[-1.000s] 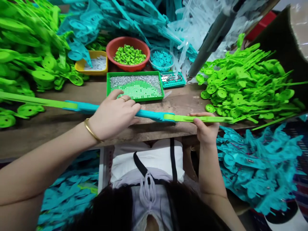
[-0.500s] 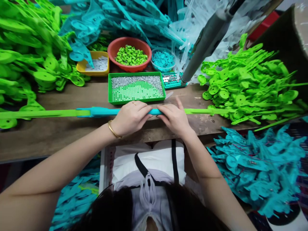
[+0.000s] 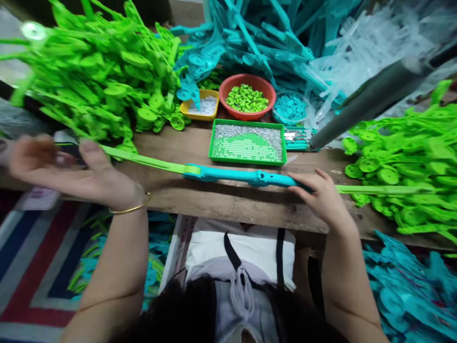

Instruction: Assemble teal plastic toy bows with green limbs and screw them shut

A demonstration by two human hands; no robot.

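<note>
A long strip with a blue middle part and green arms at both ends lies across the wooden table. My right hand is closed around the right end of the blue part. My left hand, slightly blurred, is at the far left with its thumb by the far end of the left green arm; its fingers are spread apart. A green tray with small metal pieces sits just behind the blue part.
Behind stand a yellow dish, a red bowl and a clear bowl of blue pieces. Green parts are heaped left and right. A grey pole slants over the table's right side.
My left hand has let go of the blue part and moved far left. The strip now tilts, its left end farther back. The view has shifted left.
</note>
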